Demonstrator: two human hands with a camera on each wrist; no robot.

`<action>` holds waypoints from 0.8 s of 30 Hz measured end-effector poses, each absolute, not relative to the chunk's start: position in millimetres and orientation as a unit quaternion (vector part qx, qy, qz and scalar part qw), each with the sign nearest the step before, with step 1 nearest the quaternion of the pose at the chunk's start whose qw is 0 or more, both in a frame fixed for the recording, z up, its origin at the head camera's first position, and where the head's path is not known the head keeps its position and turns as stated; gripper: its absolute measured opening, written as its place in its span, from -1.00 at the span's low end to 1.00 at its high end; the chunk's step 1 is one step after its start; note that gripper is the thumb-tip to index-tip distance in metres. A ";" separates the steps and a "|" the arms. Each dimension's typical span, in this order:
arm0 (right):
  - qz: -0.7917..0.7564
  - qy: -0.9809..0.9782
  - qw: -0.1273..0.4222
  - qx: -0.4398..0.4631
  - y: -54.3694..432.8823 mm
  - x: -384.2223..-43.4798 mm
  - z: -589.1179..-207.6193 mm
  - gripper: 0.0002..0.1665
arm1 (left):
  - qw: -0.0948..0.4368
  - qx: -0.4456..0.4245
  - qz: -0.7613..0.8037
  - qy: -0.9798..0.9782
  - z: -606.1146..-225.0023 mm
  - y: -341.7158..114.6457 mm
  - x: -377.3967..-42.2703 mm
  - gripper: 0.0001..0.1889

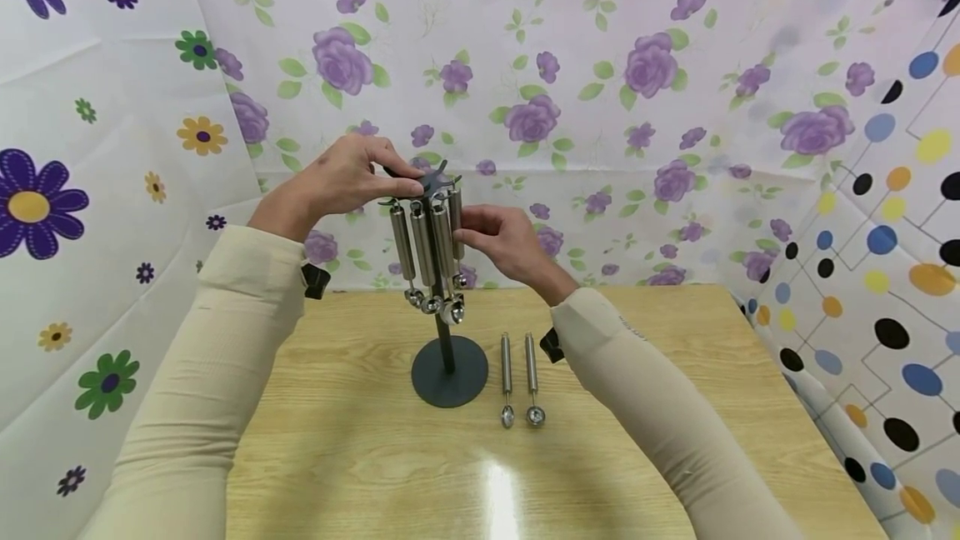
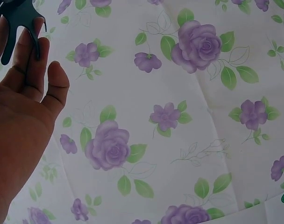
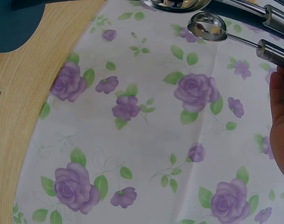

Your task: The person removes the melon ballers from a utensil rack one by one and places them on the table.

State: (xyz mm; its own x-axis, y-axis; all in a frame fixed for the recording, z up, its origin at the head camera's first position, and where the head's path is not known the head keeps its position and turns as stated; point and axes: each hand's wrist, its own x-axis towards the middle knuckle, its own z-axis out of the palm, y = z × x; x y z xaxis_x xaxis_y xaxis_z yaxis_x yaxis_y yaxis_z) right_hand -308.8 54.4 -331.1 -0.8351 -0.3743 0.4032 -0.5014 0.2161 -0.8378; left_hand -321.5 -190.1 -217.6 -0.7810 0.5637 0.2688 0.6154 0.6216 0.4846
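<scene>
A dark metal rack (image 1: 450, 377) with a round base and curved hooks stands upright on the table. Several steel melon ballers (image 1: 422, 248) hang from its hooks, scoops downward. My left hand (image 1: 348, 177) pinches the rack's top by its hooks; the left wrist view shows the fingers behind a dark hook (image 2: 27, 18). On the rack's right side, my right hand (image 1: 506, 240) holds the handle of one hanging melon baller (image 1: 456, 219) between thumb and fingers. The right wrist view shows its small round scoop (image 3: 207, 27), while the right fingers are partly cut off at the edge.
Two more melon ballers, a left one (image 1: 506, 369) and a right one (image 1: 532, 369), lie side by side on the wooden table (image 1: 360, 448), right of the rack's base. Behind the table hangs a flowered cloth (image 1: 570, 48); a dotted cloth (image 1: 892, 273) stands at the right.
</scene>
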 end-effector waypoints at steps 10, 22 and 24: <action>0.560 -0.786 0.053 0.256 66.1 -304.3 -328.4 -0.61 | 0.043 -0.327 -0.281 -0.901 -215.5 -189.9 -318.9 -0.75; 0.543 -0.804 0.078 0.231 88.8 -301.2 -341.4 -0.59 | 0.037 -0.347 -0.286 -0.893 -214.3 -189.7 -317.9 -0.77; 0.546 -0.803 0.078 0.224 93.9 -301.1 -346.3 -0.61 | 0.034 -0.343 -0.290 -0.893 -214.5 -189.7 -317.6 -0.77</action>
